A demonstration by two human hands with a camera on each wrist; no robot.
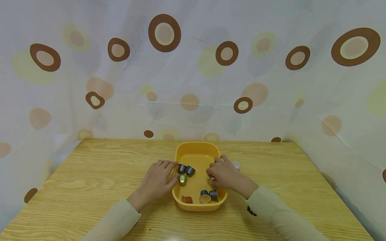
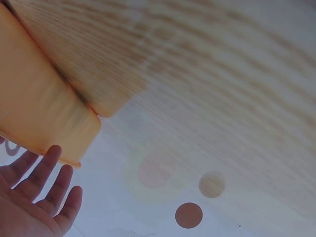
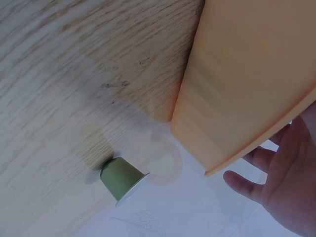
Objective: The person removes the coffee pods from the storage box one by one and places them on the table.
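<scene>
A yellow plastic tub (image 1: 200, 208) stands on the wooden table with several coffee capsules inside. My left hand (image 1: 158, 179) is at the tub's left rim, its fingers loosely extended. Just inside the rim near it are two dark capsules (image 1: 190, 171) and a green-gold capsule (image 1: 182, 180). My right hand (image 1: 226, 174) reaches over the right rim with its fingers bent downward. A pale capsule (image 1: 212, 180) shows partly beneath that hand; whether the fingers pinch it is hidden. Along the near end lie a red-brown capsule (image 1: 187, 199) and two dark capsules (image 1: 213, 195).
Outside the tub, behind my right hand, a capsule with a whitish lid (image 1: 236, 164) is on the table; the right wrist view shows a green capsule (image 3: 122, 180) beside the tub. A patterned cloth (image 1: 193, 67) hangs behind the wooden table (image 1: 120, 160).
</scene>
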